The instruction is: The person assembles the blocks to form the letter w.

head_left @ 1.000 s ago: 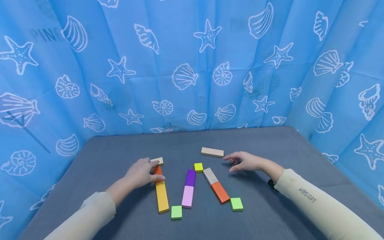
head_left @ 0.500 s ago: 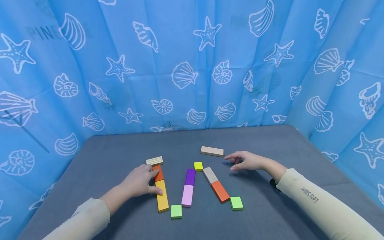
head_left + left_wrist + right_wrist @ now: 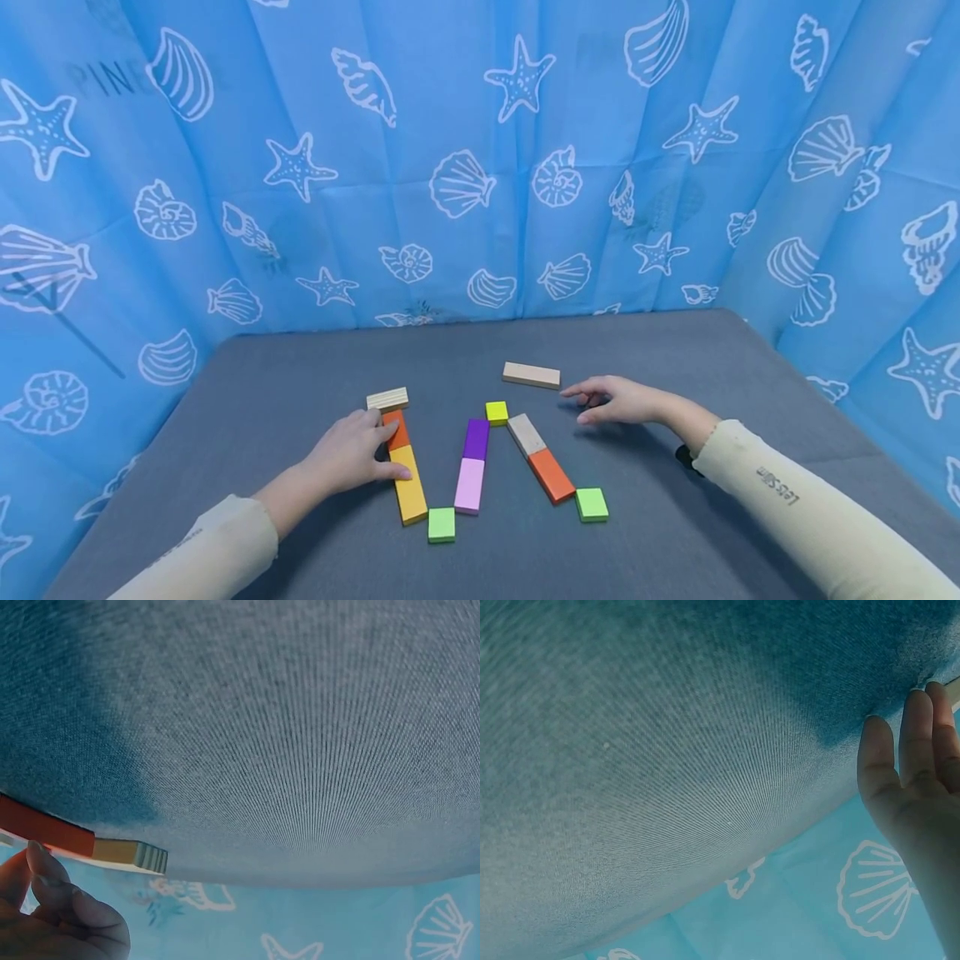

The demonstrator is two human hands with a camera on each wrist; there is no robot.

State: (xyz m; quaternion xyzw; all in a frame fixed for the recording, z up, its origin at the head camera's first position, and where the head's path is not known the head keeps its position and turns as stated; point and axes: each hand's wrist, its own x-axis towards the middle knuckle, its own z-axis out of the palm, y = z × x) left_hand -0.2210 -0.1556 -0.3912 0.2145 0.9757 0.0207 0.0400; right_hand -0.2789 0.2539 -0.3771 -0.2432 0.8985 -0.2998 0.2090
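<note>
My left hand (image 3: 347,454) lies over a column of flat blocks. Its index finger touches the orange-red block (image 3: 395,432), and its thumb crosses the yellow-orange block (image 3: 410,500) to the right edge, gripping it; the other fingers are mostly hidden in the head view. A striped wooden block (image 3: 387,400) lies across the column's far end, and a light green block (image 3: 442,525) sits right at its near end. In the left wrist view curled fingers meet the orange-red block (image 3: 49,826). My right hand (image 3: 618,401) holds nothing, fingers loosely bent near a plain wooden block (image 3: 531,375).
Purple (image 3: 476,439) and pink (image 3: 470,486) blocks form a second line. A yellow square block (image 3: 497,412), wooden block (image 3: 527,433), red-orange block (image 3: 551,477) and green block (image 3: 592,505) slant rightward. A blue curtain (image 3: 517,208) rises behind the grey table (image 3: 300,367).
My left hand has drawn back from the striped block toward the near side. The yellow-orange block's near end has shifted right, up to the green block. The right hand has barely moved.
</note>
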